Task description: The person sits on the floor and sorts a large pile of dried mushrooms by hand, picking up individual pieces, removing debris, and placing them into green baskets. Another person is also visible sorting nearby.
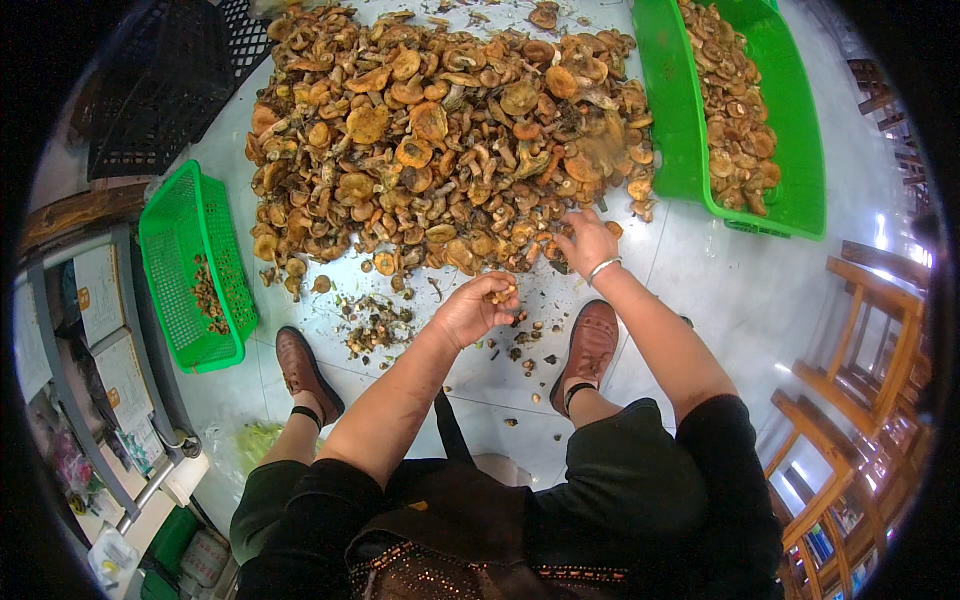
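A broad heap of brown-orange mushrooms (435, 142) covers the tiled floor before me. My left hand (477, 306) is raised just short of the heap's near edge, its fingers curled around a small mushroom piece (501, 294). At the near right edge of the heap, my right hand (587, 244) reaches down with its fingertips among the mushrooms. Whether those fingers grip one cannot be seen. A silver bangle (603, 270) circles the right wrist. Dirty stem trimmings (375, 328) lie in a small pile between my shoes, with more scraps scattered below my hands.
A large green tub (799, 150) with mushrooms stands at right. To the left, a green perforated basket (176, 300) holds a few small pieces. Black crates (161, 97) sit at the upper left, and wooden chairs (817, 442) line the right side. A plastic bag (251, 442) lies beside my left leg.
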A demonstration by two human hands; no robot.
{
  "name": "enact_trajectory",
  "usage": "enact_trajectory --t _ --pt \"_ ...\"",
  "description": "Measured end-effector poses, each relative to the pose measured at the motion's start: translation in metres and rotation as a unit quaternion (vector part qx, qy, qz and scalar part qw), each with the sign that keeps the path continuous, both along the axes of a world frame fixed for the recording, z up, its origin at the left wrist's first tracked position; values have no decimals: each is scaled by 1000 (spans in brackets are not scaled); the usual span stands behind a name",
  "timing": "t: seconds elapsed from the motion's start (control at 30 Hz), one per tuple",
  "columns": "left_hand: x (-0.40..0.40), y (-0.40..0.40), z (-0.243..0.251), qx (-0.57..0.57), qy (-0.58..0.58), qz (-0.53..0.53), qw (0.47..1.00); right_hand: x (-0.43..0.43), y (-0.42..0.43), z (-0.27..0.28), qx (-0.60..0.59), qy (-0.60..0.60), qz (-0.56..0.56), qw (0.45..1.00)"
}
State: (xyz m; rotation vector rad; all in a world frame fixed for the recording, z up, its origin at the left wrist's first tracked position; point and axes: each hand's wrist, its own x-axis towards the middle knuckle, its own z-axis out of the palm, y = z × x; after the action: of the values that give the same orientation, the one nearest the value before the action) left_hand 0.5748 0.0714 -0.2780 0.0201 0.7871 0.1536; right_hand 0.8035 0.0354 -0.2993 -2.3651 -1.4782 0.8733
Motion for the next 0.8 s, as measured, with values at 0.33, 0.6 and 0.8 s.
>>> enact_trajectory --t 0.33,0.6,0.8 --pt "12 -6 4 79 56 -72 993 3 -30 1 -44 532 -262 804" --pt "21 -24 6 83 68 -93 990 -52 -55 15 -40 487 -242 838" --pt "24 -23 3 57 90 -76 991 -55 -59 9 76 417 -148 893"
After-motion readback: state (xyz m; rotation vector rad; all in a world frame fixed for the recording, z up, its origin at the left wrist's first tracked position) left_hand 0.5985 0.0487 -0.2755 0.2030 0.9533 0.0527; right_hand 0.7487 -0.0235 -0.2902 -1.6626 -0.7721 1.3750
